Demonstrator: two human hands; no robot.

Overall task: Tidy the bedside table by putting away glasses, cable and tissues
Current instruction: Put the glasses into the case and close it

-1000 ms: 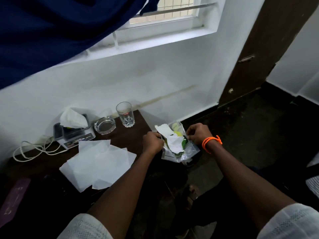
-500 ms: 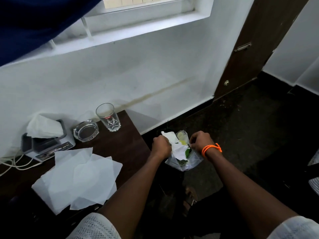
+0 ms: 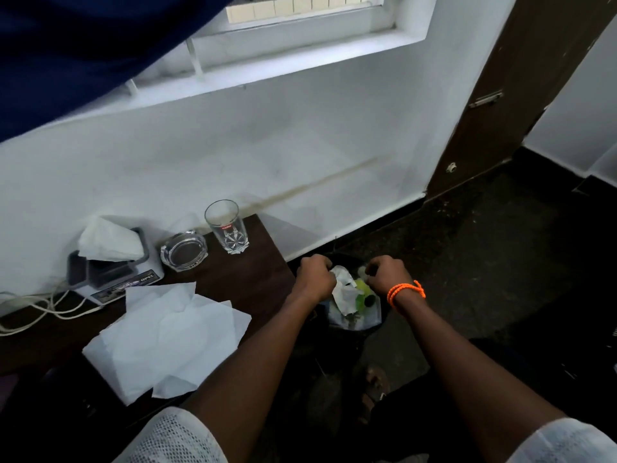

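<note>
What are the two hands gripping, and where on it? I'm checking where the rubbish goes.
Both the left hand and right hand grip the top edge of a clear plastic bag, one at each side, with crumpled tissue inside.

You face a white wall (image 3: 300,145) under a white-framed window (image 3: 300,38), daylight beyond. Dark blue cloth (image 3: 83,45) hangs upper left. Brown door (image 3: 521,95) on your right. Dark speckled floor (image 3: 484,245). Dark wooden bedside table (image 3: 253,279) lower left.
</note>
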